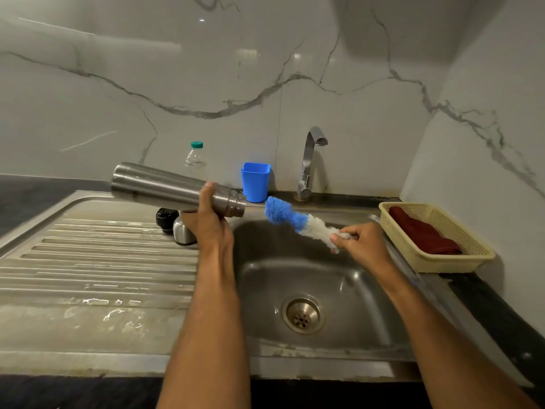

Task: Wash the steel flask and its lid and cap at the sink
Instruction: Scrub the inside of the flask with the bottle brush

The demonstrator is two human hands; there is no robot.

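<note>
Head view: left hand [208, 228] grips steel flask [165, 187] sideways above sink [365, 296]; right hand [361, 242] pinches bottle brush [295, 221], tip just beside flask mouth.

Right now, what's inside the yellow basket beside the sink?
A folded dark red cloth lies in the yellow basket, covering most of its floor. Anything under the cloth is hidden.

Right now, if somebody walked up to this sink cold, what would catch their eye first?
Probably the steel flask, held nearly sideways by the left hand over the sink's left edge, mouth toward the basin. Next, the blue and white bottle brush, gripped by the right hand, its blue tip aimed at that mouth. The bright blue cup beside the tap also stands out.
</note>
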